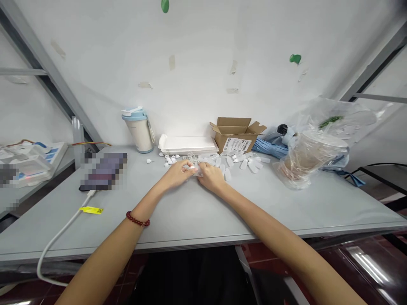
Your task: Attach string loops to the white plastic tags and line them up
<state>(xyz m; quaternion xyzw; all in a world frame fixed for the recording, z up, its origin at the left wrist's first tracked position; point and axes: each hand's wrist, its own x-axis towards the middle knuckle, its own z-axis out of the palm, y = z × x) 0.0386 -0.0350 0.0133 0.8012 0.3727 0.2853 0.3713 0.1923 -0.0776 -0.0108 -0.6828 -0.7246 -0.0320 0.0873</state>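
Both hands meet over the grey table in the middle of the view. My left hand [178,173], a red bead bracelet on its wrist, has thumb and fingers pinched on a small whitish piece. My right hand [211,176] is closed beside it, its fingers curled at the same spot; what it holds is mostly hidden. Just behind the hands lies a tangle of thin white cord [191,157]. Small white caps [171,159] are grouped to the left of it. Flat, translucent white oval pieces [252,164] are spread to the right.
Behind stand a cup with a blue lid [140,131], a stack of white boxes [189,145] and an open cardboard box [237,135]. A plastic-bagged container [314,156] and blue cloth [270,147] are at right. A phone [103,171] with a white cable [60,233] lies left.
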